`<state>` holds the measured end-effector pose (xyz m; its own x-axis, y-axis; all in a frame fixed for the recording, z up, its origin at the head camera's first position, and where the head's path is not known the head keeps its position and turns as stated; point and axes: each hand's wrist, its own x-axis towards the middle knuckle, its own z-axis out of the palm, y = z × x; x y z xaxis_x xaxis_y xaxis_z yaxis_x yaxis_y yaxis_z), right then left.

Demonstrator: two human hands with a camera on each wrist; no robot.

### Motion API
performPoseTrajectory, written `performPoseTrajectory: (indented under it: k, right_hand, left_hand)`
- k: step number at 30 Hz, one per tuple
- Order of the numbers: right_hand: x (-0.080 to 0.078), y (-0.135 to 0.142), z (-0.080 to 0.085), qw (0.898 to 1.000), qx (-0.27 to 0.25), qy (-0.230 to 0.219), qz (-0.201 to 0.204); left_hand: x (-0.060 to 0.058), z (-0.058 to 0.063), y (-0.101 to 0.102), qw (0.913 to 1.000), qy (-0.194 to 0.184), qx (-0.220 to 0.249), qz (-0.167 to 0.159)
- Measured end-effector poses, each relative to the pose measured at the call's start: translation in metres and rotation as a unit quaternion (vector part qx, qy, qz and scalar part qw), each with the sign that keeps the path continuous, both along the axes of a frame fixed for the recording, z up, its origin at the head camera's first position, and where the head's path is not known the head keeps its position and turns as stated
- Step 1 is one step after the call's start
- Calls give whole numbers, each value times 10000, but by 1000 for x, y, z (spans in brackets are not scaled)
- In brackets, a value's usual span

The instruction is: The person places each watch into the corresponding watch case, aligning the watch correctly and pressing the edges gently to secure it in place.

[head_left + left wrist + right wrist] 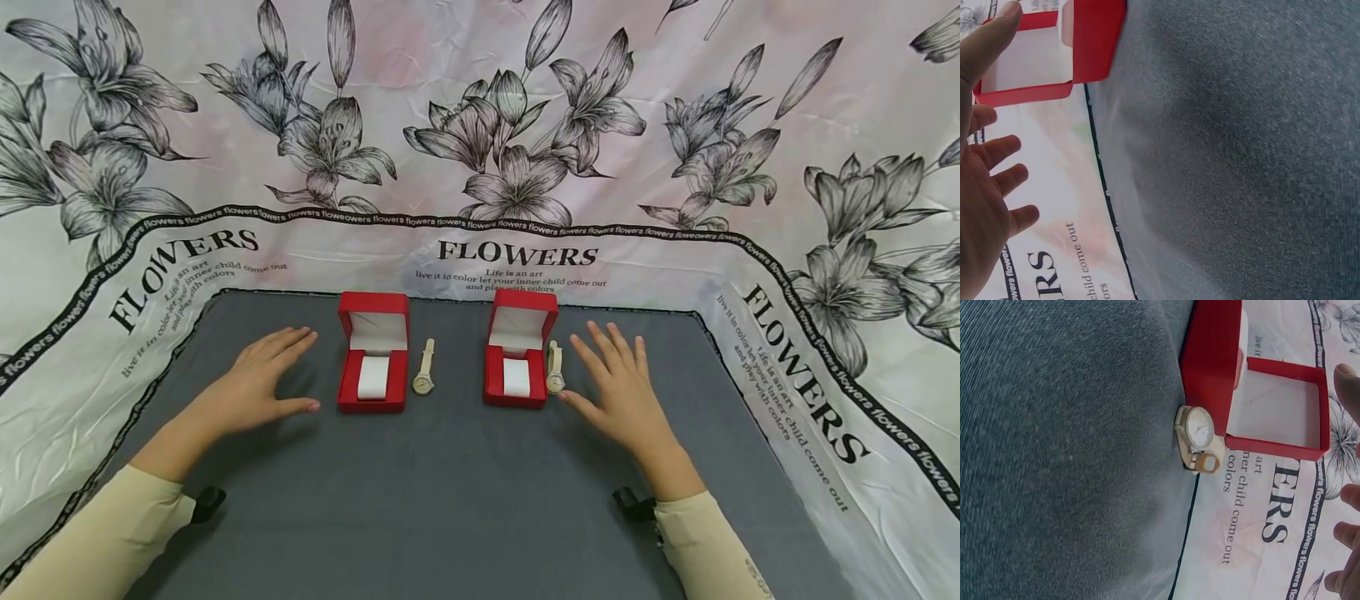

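Observation:
Two red watch boxes with lids raised stand on the grey cloth: a left box (372, 406) and a right box (516, 400), each with a white cushion inside. A cream-strapped wristwatch (423, 382) lies just right of the left box. Another cream wristwatch (1199, 428) lies against the right side of the right box, its dial facing up. My left hand (258, 383) hovers left of the left box, fingers spread, holding nothing. To the right of the second watch is my right hand (618, 392), fingers spread and empty, its thumb near that watch in the head view.
A grey cloth (442, 508) covers the work surface. White fabric with printed flowers and lettering (517, 254) borders it at the back and sides. Dark wrist straps (208, 504) show at both sleeves.

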<state>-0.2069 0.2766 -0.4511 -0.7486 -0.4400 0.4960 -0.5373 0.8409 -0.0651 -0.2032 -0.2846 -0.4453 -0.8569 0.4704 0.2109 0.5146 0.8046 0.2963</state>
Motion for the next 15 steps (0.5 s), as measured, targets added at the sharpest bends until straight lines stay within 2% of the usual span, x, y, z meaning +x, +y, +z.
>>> performPoseTrajectory:
  k: [7,15]
  right_hand:
    - [0,-6,1,9999,-123,-37,98]
    - [0,-17,1,9995,-253,5,163]
  left_hand:
    - [1,1,6,9999,-69,140,-48]
    - [-2,-3,9,9987,-433,282,10]
